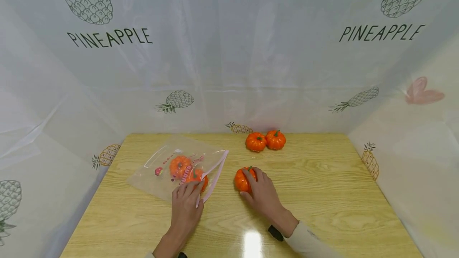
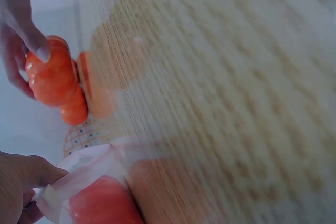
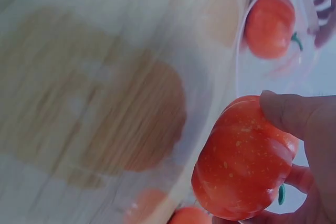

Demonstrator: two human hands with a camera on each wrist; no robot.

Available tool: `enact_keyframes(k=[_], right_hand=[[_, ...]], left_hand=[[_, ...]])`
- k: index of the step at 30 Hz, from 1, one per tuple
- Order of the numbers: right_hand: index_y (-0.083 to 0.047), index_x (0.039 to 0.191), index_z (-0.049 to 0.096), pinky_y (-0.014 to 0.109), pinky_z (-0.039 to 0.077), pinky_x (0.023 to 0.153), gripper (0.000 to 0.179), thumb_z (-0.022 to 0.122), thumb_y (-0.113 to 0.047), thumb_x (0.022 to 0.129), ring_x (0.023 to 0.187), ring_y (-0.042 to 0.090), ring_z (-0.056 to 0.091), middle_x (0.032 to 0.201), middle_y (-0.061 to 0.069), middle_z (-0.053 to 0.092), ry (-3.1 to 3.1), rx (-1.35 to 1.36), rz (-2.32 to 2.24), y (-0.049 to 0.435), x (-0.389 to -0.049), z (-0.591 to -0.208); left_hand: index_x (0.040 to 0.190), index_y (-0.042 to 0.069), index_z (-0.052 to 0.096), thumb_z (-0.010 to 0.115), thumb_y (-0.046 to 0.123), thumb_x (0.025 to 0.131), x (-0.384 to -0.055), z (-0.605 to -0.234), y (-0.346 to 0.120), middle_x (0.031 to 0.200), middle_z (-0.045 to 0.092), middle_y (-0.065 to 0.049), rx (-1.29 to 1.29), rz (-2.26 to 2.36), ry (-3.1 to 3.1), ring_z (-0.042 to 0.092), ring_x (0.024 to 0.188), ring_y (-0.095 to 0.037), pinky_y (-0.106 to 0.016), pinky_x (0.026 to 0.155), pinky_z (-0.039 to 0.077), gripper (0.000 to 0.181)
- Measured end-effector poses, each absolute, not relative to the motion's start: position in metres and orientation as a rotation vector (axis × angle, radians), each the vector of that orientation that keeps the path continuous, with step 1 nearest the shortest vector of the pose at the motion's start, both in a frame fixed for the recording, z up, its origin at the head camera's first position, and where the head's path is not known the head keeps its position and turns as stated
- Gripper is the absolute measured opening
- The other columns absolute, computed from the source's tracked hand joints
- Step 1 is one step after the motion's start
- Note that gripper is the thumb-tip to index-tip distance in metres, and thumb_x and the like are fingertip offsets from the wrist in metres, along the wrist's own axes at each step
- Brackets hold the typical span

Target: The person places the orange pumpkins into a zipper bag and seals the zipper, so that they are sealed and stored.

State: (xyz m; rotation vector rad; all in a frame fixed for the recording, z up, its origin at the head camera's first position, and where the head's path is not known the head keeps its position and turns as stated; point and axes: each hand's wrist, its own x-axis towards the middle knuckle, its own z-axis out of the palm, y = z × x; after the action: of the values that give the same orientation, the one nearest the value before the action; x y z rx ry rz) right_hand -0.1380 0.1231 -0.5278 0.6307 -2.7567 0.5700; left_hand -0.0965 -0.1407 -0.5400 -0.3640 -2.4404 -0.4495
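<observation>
L fingers (image 1: pixel 191 187) pinch clr bag (image 1: pixel 152 176) w/ blurry pink print (image 1: pixel 186 174), R fingers (image 1: pixel 259 174) grip pumpkin (image 1: pixel 240 180), bkgd sheet (image 1: pixel 229 51) reads "PINEAPPLE" 2x.

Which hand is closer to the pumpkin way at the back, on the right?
The right hand. It grips another pumpkin, in front of the back pumpkin and slightly to its left. The left hand is farther off to the left, pinching the clear bag.
</observation>
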Motion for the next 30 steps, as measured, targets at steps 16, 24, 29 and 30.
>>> enact_keyframes(k=[16, 24, 29, 30], right_hand=[[-0.005, 0.158, 0.040, 0.056, 0.050, 0.105, 0.085, 0.085, -0.031, 0.090, 0.127, 0.043, 0.057, 0.142, 0.022, 0.052, -2.791, 0.789, 0.573, 0.075, -0.129, -0.529], [-0.003, 0.157, 0.042, 0.053, 0.050, 0.106, 0.089, 0.086, -0.035, 0.088, 0.129, 0.039, 0.058, 0.142, 0.019, 0.054, -2.770, 0.826, 0.522, 0.060, -0.129, -0.528], [-0.002, 0.158, 0.040, 0.053, 0.050, 0.107, 0.089, 0.085, -0.037, 0.090, 0.129, 0.039, 0.058, 0.143, 0.020, 0.054, -2.798, 0.832, 0.482, 0.052, -0.131, -0.530], [-0.002, 0.158, 0.040, 0.053, 0.050, 0.107, 0.089, 0.085, -0.037, 0.090, 0.129, 0.038, 0.058, 0.143, 0.020, 0.054, -2.801, 0.831, 0.474, 0.051, -0.132, -0.531]], left_hand=[[0.119, 0.004, 0.078, 0.097, -0.003, 0.058, -0.095, -0.540, -0.142, 0.111, 0.071, -0.006, -0.363, -0.457, -2.443, 0.060, 0.105, -0.031, -0.051, 0.090, 0.045, 0.064], [0.120, 0.003, 0.078, 0.097, -0.003, 0.059, -0.095, -0.538, -0.142, 0.112, 0.071, -0.006, -0.363, -0.462, -2.457, 0.060, 0.106, -0.030, -0.051, 0.090, 0.044, 0.064], [0.120, 0.003, 0.078, 0.096, -0.004, 0.060, -0.095, -0.537, -0.141, 0.112, 0.071, -0.006, -0.365, -0.479, -2.456, 0.060, 0.105, -0.029, -0.051, 0.090, 0.044, 0.063], [0.120, 0.003, 0.078, 0.096, -0.004, 0.060, -0.095, -0.537, -0.140, 0.111, 0.071, -0.006, -0.367, -0.480, -2.457, 0.060, 0.104, -0.029, -0.051, 0.090, 0.044, 0.063]])
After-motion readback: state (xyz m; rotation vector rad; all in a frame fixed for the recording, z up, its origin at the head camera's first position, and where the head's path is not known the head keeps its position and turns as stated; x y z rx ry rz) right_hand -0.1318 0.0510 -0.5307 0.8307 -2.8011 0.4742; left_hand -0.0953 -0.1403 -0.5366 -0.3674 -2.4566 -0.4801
